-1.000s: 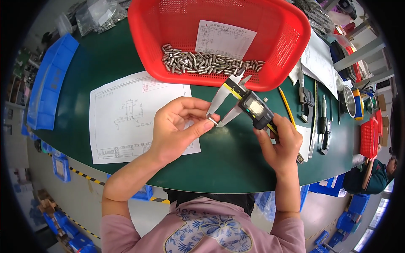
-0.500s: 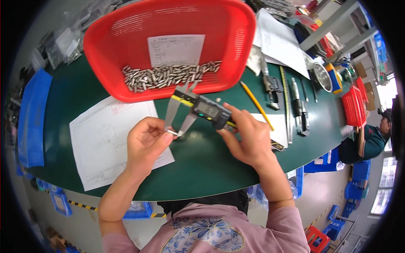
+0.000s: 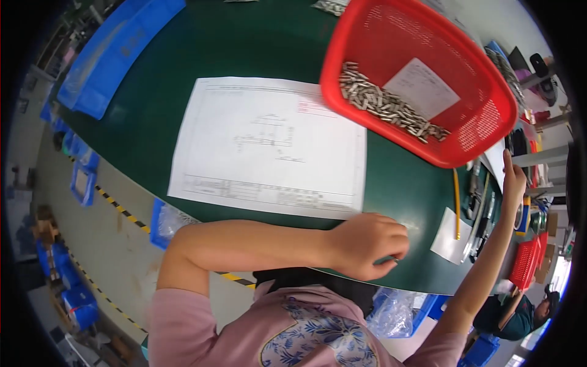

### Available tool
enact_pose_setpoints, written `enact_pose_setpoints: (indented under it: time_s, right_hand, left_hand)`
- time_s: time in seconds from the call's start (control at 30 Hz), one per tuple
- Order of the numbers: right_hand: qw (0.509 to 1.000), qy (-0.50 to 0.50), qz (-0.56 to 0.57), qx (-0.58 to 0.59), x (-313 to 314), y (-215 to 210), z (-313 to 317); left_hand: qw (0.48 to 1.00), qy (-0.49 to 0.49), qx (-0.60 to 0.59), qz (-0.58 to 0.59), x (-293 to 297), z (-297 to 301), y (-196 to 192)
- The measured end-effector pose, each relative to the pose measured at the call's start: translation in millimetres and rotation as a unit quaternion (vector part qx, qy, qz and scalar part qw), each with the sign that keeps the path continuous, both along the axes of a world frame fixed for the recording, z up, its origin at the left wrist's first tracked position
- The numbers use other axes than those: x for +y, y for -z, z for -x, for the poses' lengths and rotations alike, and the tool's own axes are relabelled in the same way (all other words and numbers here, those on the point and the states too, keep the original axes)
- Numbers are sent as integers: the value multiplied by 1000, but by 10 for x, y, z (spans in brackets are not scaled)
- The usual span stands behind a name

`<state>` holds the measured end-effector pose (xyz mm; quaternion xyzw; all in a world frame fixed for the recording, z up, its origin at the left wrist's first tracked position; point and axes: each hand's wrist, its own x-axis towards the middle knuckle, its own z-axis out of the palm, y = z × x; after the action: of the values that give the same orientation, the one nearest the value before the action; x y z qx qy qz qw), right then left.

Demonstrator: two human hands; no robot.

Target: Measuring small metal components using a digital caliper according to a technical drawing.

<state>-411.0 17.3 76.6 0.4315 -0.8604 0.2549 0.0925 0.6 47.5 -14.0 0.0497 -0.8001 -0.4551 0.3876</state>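
Observation:
My left hand [image 3: 370, 246] hangs over the front edge of the green table, its fingers curled and pinched together. A tiny bit of something [image 3: 396, 260] shows at the fingertips, too small to name. To the far right, my right hand [image 3: 515, 182] reaches beside the red basket [image 3: 422, 144], one finger stretched out and the others mostly hidden; whether it holds anything I cannot make out. Many short metal pins [image 3: 391, 105] lie in the basket with a paper slip [image 3: 422, 87]. A drawing sheet [image 3: 269, 165] lies flat beyond my left forearm. The caliper is out of sight.
A yellow pencil [image 3: 457, 205] lies across a small white paper [image 3: 451, 235], with measuring tools [image 3: 486, 217] alongside. A long blue bin [image 3: 116, 55] stands at the left. Another person [image 3: 516, 312] is at the far right, near a smaller red basket [image 3: 527, 260].
The view has turned left. My right hand has gone far to the right and the caliper has dropped from sight. My left hand has left the caliper's jaws and come to the table's front edge.

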Motion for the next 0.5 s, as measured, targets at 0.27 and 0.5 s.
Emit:
enact_pose_setpoints:
  time_s: [0.27, 0.5]
  right_hand:
    - [976, -20, -144, -163, -1041, 836, 446]
    - [985, -5, -109, -131, -1165, 1030, 419]
  left_hand:
    - [999, 15, 2, 45, -69, 8, 71]
    - [999, -6, -13, 35, -61, 43, 86]
